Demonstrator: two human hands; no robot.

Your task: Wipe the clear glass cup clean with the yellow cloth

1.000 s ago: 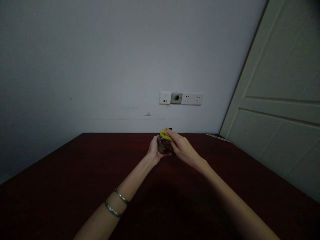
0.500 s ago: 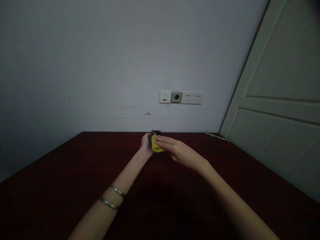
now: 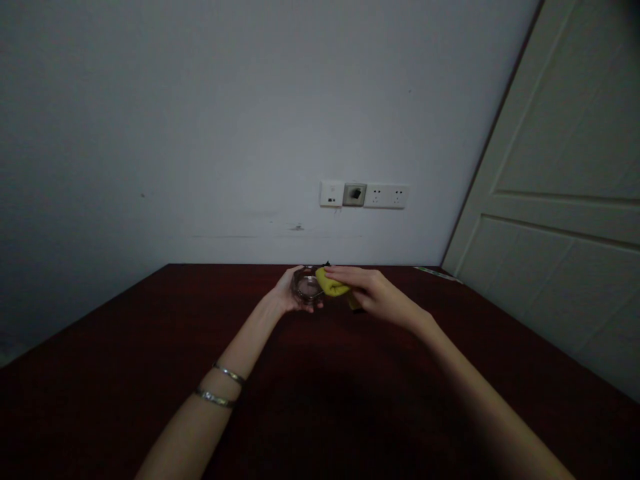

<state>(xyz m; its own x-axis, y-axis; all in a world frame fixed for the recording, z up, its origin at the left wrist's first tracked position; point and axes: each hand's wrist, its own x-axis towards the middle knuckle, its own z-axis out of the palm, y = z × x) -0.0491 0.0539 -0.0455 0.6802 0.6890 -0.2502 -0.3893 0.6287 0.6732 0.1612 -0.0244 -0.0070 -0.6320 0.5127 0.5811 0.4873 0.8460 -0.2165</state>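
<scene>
My left hand [image 3: 286, 296] is wrapped round a small clear glass vessel [image 3: 305, 285], tilted so its round opening faces me, above the dark red table [image 3: 150, 347]. My right hand [image 3: 381, 297] grips a yellow cloth [image 3: 331, 284] and presses it against the right rim of the glass. Two thin metal bangles [image 3: 220, 385] sit on my left forearm. What is inside the glass is too dim to make out.
A grey wall stands behind the table with a row of white sockets [image 3: 364, 195]. A pale panelled door [image 3: 560, 200] fills the right side. A thin light strip [image 3: 435, 271] lies at the table's far right corner.
The glass has turned so its opening faces me. The yellow cloth has slid from the front of the glass to its right rim, and both hands have shifted slightly.
</scene>
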